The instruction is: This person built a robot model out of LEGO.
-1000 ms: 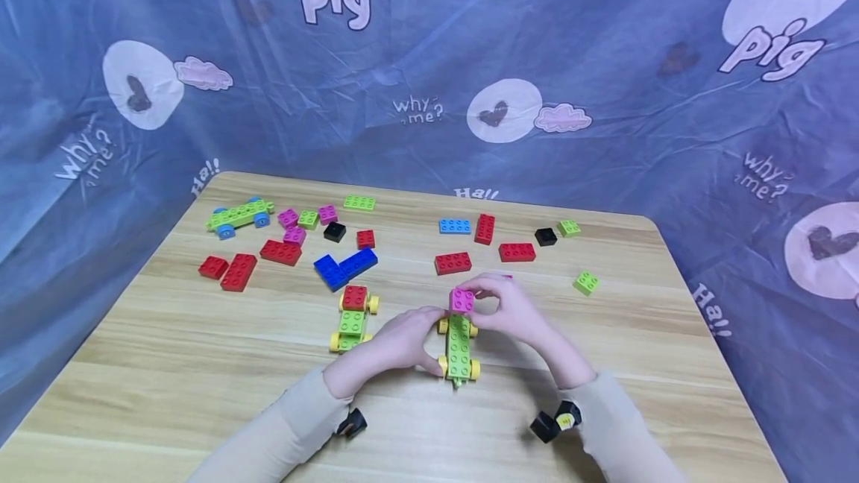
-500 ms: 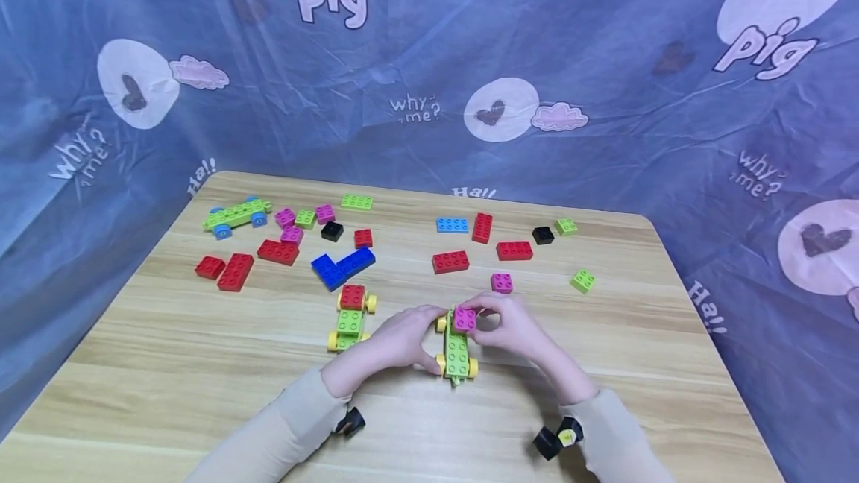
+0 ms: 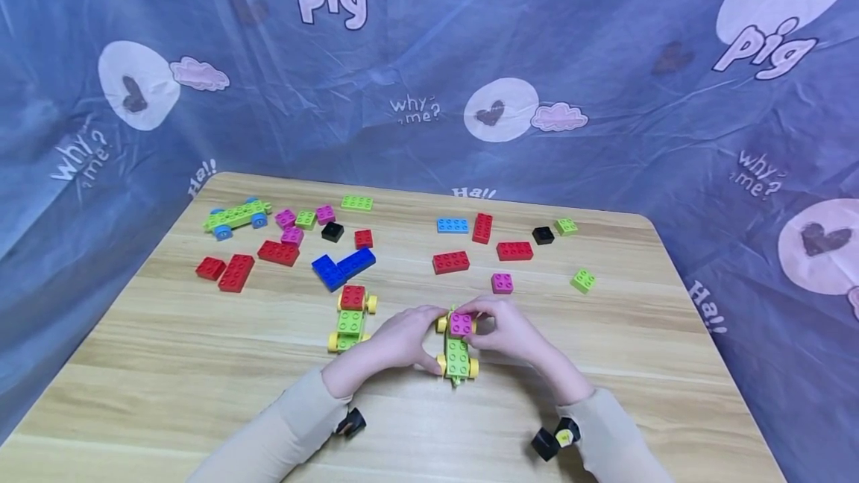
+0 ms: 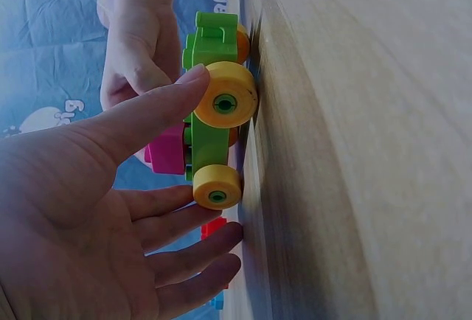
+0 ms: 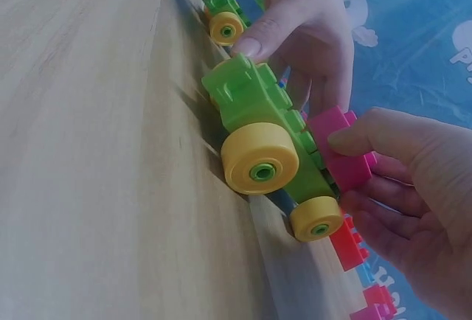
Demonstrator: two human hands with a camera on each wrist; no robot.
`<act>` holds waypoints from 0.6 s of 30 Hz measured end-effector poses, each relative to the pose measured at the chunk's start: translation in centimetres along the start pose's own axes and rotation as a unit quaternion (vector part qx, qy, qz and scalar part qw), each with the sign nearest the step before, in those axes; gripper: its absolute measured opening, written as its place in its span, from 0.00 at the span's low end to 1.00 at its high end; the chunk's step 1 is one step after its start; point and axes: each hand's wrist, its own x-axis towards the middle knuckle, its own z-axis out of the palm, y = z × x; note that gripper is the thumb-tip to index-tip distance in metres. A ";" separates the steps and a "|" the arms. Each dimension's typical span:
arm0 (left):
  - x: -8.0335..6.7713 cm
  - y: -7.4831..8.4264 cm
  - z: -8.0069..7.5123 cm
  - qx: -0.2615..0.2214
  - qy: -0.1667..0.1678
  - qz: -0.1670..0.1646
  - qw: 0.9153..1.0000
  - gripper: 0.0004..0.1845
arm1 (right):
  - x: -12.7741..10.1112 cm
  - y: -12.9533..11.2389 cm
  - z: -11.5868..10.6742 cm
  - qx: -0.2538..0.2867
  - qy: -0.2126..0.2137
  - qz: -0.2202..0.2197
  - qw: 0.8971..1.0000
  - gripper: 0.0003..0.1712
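Note:
A green car base (image 3: 458, 352) with yellow wheels stands on the wooden table (image 3: 201, 364) near the front middle. A magenta brick (image 3: 461, 324) sits on its far end. My right hand (image 3: 513, 330) pinches this brick from the right. My left hand (image 3: 399, 338) holds the car from the left, thumb by the near wheel and fingers toward the far end. In the left wrist view the thumb touches a yellow wheel of the car (image 4: 206, 136), with the magenta brick (image 4: 168, 150) behind it. In the right wrist view my fingers (image 5: 413, 165) hold the magenta brick (image 5: 339, 154) against the green car (image 5: 258, 99).
A second small car (image 3: 351, 317) with a red brick on top stands left of my hands. Behind lie blue bricks (image 3: 342, 267), red bricks (image 3: 451, 261), a loose magenta brick (image 3: 501, 283), a green brick (image 3: 583, 279) and a blue-wheeled green car (image 3: 238, 215). A blue printed sheet surrounds the table.
My right hand brought the magenta brick down from above the car onto its far end. The left hand and the car stayed put.

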 end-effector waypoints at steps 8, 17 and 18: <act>-0.1 0.1 -0.1 -0.001 0.001 0.000 1.000 0.53 | -0.1 0.0 0.1 -0.003 -0.005 0.000 1.000 0.22; -0.1 0.1 -0.1 0.000 -0.001 -0.002 1.000 0.53 | -0.1 -0.1 -0.1 -0.008 -0.012 0.001 1.000 0.23; -0.1 0.1 -0.1 -0.001 -0.001 -0.002 1.000 0.53 | -0.1 -0.1 -0.1 -0.009 -0.014 0.001 1.000 0.23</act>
